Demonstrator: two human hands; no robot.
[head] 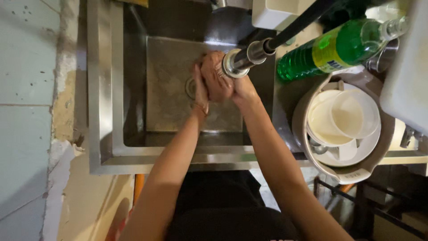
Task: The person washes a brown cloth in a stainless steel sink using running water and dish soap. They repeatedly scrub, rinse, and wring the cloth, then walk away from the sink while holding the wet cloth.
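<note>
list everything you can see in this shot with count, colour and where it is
stainless steel sink basin: one, grey metal, centre, beneath the hands
round drain: one, metal, sink floor, partly hidden by the left hand
pull-out tap head with black hose: one, chrome and black, right beside the hands
green plastic bottle with yellow label: one, lying on its side right of the sink
large beige pot: one, on the counter at right
white plastic containers: several, stacked inside the pot, exact count unclear
pale tiled wall: left edge
left hand: one, pressed against the right hand
right hand: one, clasped with the left over the sink
</note>
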